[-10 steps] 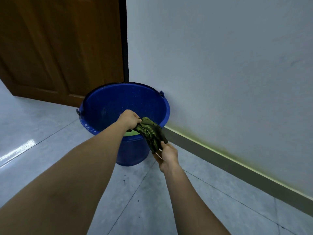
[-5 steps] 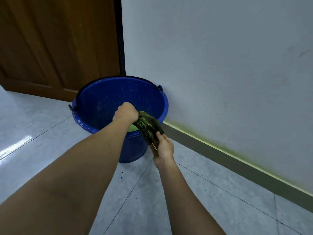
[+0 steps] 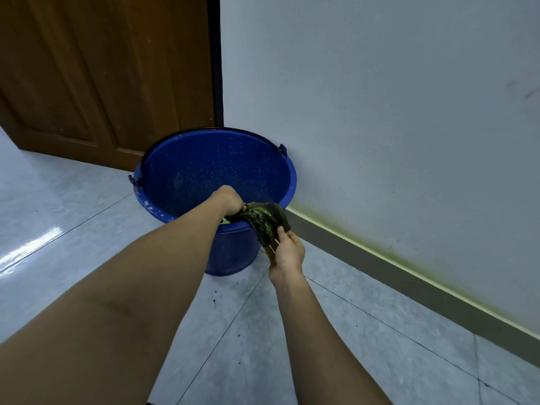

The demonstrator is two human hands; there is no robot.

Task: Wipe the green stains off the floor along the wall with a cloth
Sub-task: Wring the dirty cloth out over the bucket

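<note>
Over round blue bucket (image 3: 181, 171), hands twisting mottled cloth (image 3: 264, 219)

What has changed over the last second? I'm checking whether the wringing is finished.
Little has changed. Both hands keep their grip on the cloth over the near rim of the blue bucket: the left hand holds its upper end, the right hand its lower end. The right hand has edged slightly nearer the left. The bucket stays put by the wall.

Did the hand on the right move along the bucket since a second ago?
Cannot tell. The right hand still grips the cloth by the blue bucket rim's near side; only the camera clearly shifted.
</note>
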